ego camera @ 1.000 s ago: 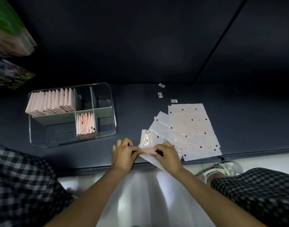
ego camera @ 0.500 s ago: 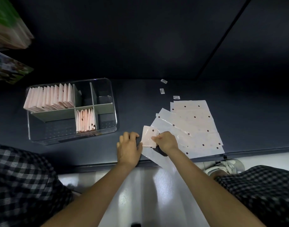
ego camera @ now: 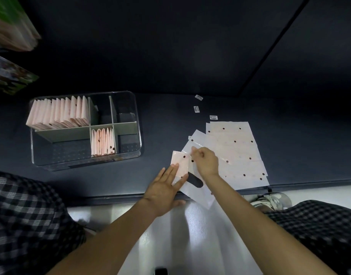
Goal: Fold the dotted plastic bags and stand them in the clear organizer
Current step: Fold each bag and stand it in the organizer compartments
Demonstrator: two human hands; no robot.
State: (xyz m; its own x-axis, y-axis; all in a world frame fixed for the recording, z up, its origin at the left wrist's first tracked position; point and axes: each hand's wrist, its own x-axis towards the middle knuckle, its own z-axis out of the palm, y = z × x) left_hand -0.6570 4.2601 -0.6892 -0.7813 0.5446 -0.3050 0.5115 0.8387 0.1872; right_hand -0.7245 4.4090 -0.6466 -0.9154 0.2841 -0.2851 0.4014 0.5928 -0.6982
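Note:
A half-folded pale pink dotted bag (ego camera: 180,162) lies on the dark table near its front edge. My left hand (ego camera: 165,190) rests flat on it with straight fingers. My right hand (ego camera: 205,161) is just right of the fold with curled fingers, pinching the bag's upper right edge. Several unfolded dotted bags (ego camera: 236,151) lie fanned out to the right. The clear organizer (ego camera: 136,124) stands at the left. Its back-left compartment holds a long row of folded bags (ego camera: 58,114) standing upright, and a front middle compartment holds a few more folded bags (ego camera: 103,141).
Three small white labels (ego camera: 196,109) lie on the table behind the fanned bags. The table's front edge (ego camera: 115,197) runs just below my hands. Colourful stacked packages (ego camera: 9,32) sit at the far left. Checked trousers and a shoe (ego camera: 274,199) are below the edge.
The bag came down from between both hands onto the table and got folded smaller. My left hand opened flat on it; my right hand moved up to its right edge.

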